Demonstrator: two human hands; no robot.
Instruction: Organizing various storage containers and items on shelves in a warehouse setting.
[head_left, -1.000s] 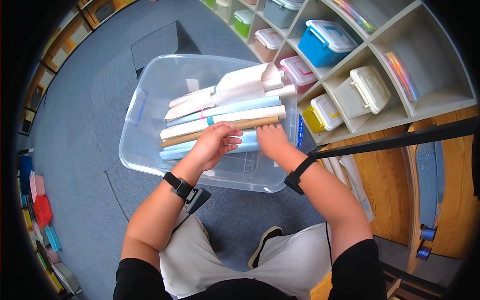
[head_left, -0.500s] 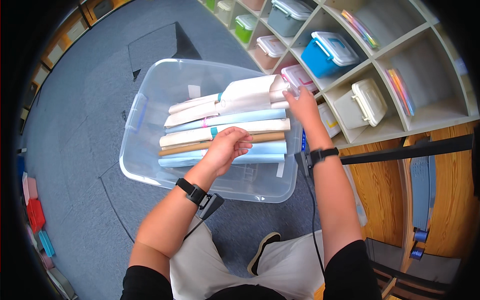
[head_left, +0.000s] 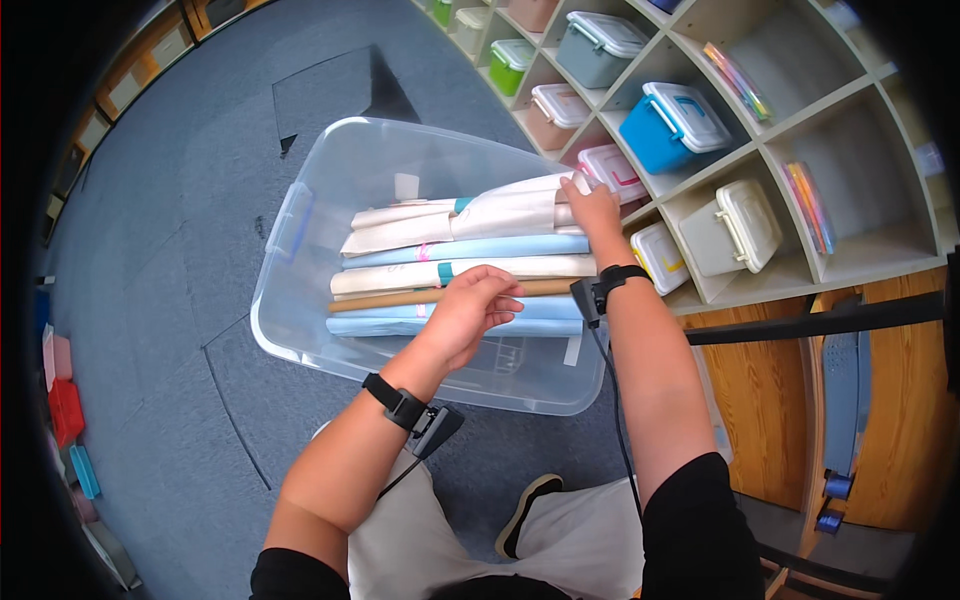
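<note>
A clear plastic storage bin (head_left: 300, 215) stands on the floor before me with several long rolls lying across it. My right hand (head_left: 594, 212) closes around the right end of the far cream roll (head_left: 500, 212), a loosely wound sheet with a teal band. Nearer me lie a pale blue roll (head_left: 500, 247) and another cream roll (head_left: 540, 267) with a teal band. A brown roll (head_left: 385, 299) and more light blue rolls (head_left: 380, 326) follow. Over these my left hand (head_left: 475, 310) hovers with curled fingers, thumb and forefinger together; anything pinched there is too small to make out.
Right of the bin rises a pale cubby shelf (head_left: 690, 290) with lidded boxes, among them a blue box (head_left: 672, 130) and a grey-white box (head_left: 730, 230). A dark bar (head_left: 820, 316) crosses at the right. Coloured trays (head_left: 66, 410) line the far left. Cables hang from both wrists.
My right hand has come onto the far cream roll's end, which has flattened and narrowed. My left hand stays over the near rolls. The whole view has shifted slightly.
</note>
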